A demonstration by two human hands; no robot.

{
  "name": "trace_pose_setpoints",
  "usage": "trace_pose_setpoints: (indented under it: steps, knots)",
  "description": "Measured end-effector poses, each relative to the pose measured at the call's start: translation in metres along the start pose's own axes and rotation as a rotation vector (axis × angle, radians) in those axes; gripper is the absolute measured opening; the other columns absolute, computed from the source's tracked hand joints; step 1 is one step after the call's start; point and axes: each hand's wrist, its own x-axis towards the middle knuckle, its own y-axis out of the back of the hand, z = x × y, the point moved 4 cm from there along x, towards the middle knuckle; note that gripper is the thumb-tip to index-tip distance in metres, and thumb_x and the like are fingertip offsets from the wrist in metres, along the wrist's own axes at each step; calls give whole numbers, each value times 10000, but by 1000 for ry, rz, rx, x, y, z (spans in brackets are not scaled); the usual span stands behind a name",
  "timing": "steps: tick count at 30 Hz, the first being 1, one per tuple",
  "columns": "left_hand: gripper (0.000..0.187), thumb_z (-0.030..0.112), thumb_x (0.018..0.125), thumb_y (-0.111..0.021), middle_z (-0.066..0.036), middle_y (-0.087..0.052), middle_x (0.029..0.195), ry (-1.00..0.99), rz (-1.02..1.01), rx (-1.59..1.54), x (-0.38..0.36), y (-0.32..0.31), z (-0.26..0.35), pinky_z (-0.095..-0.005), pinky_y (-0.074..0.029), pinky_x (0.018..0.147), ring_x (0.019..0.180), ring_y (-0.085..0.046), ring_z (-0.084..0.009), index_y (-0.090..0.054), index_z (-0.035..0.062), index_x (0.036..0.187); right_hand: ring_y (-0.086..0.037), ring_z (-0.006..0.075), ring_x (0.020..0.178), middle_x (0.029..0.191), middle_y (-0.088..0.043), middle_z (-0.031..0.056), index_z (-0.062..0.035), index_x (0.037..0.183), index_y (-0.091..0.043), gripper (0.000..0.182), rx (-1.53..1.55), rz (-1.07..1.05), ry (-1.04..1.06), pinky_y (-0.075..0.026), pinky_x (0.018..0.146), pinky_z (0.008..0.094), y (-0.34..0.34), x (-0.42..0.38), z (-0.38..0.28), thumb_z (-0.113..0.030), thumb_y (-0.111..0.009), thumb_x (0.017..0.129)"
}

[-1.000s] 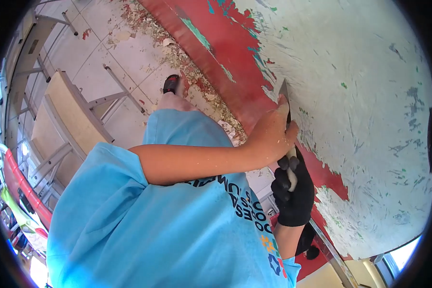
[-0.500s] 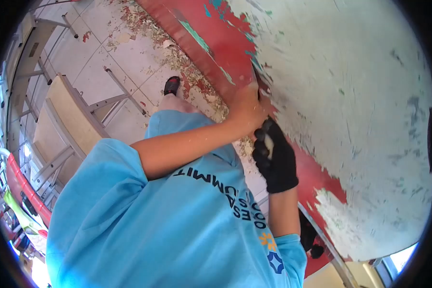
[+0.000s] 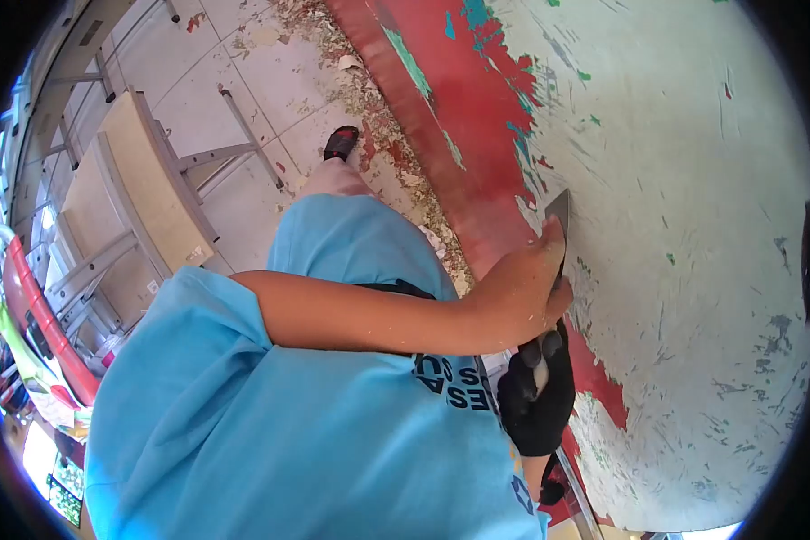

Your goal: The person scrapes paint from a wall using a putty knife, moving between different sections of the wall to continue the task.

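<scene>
A scraper point(image 3: 559, 212) with a flat, pointed metal blade lies against the curved panel point(image 3: 675, 225). My left hand point(image 3: 526, 286) is bare and closed around the blade end. Its thumb and fingers press along the metal. My right hand point(image 3: 538, 396), in a black glove, grips the pale handle end lower down, partly behind my left hand. Under the blade the panel is whitish and scratched. Beside it runs a ragged-edged band of red paint point(image 3: 468, 171) with green and teal flecks.
Paint chips point(image 3: 382, 126) litter the tiled floor point(image 3: 243, 54) along the panel's base. My foot in a dark shoe point(image 3: 341, 142) stands near them. To the left are a bench point(image 3: 144, 198) with metal legs and a red curved rail point(image 3: 49, 315).
Both hands and the scraper have moved down and to the right along the panel. The blade now shows more fully beyond my left fingers. The view has shifted slightly.
</scene>
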Motion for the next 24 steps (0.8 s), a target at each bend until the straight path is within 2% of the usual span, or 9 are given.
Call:
trace_pose_setpoints:
  steps: [2, 3, 6, 10, 11, 14, 20, 22, 24]
  knots:
    - [347, 48, 754, -530, -272, -513, 779, 33, -64, 16, 5, 6, 1, -399, -430, 645, 749, -556, -391, -425, -147, 1022, -347, 8, 477, 764, -492, -13, -91, 1201, -419, 290, -127, -3, 31, -257, 396, 127, -8, 4, 1, -218, -400, 941]
    - [460, 47, 747, -513, -282, -515, 731, 22, -72, 30, 8, 11, -1, -416, -434, 627, 706, -561, -397, -351, -198, 1101, -349, 30, 433, 702, -428, -31, -110, 1139, -450, 254, -616, -85, 293, -267, 333, 157, -8, 11, 5, -248, -442, 925]
    - [556, 56, 750, -492, -278, -519, 654, -113, -37, 31, 4, 11, -1, -425, -441, 596, 655, -574, -384, -295, -247, 1172, -348, 35, 452, 715, -429, -36, -103, 1154, -446, 267, 49, -4, -4, -272, 361, 160, -15, 8, 12, -240, -445, 925]
    - [340, 57, 744, -505, -244, -504, 625, 67, -86, 50, 9, 10, -2, -405, -421, 575, 619, -555, -351, -415, -163, 988, -362, 24, 469, 734, -455, -29, -94, 1141, -461, 253, -517, 113, 321, -270, 354, 147, -4, 9, 13, -212, -449, 917]
    - [162, 58, 741, -520, -222, -490, 622, 200, -98, 35, 8, 11, -8, -395, -396, 556, 591, -528, -327, -499, -80, 823, -371, 37, 422, 734, -481, -9, -102, 1126, -468, 248, -127, 53, 136, -266, 292, 163, 0, 19, 18, -220, -462, 908]
    - [130, 69, 746, -511, -205, -478, 572, 128, -65, 36, 5, 11, -4, -398, -391, 533, 543, -516, -309, -507, -59, 770, -371, 47, 403, 718, -480, 5, -99, 1075, -478, 205, 55, 57, 88, -273, 288, 168, -6, 14, 17, -216, -464, 907]
    - [162, 73, 750, -507, -227, -489, 582, 4, -19, 173, 12, 14, -10, -401, -395, 533, 544, -532, -306, -487, -86, 763, -359, 53, 385, 735, -504, 16, -102, 999, -471, 150, 52, 49, 80, -272, 268, 171, -5, 20, 13, -222, -462, 910]
    - [184, 85, 749, -519, -221, -492, 580, 120, -50, 66, 6, 12, -9, -395, -404, 550, 553, -534, -303, -486, -96, 754, -388, 48, 450, 737, -484, 3, -104, 1231, -438, 369, 98, -11, 46, -280, 333, 156, -4, 17, 18, -236, -493, 891]
    - [184, 92, 753, -527, -207, -497, 582, 56, -57, 119, 4, 10, -3, -393, -409, 560, 560, -541, -285, -489, -87, 757, -391, 49, 452, 737, -485, 3, -108, 1216, -446, 355, 111, -21, 36, -278, 332, 156, -8, 8, 14, -239, -498, 890]
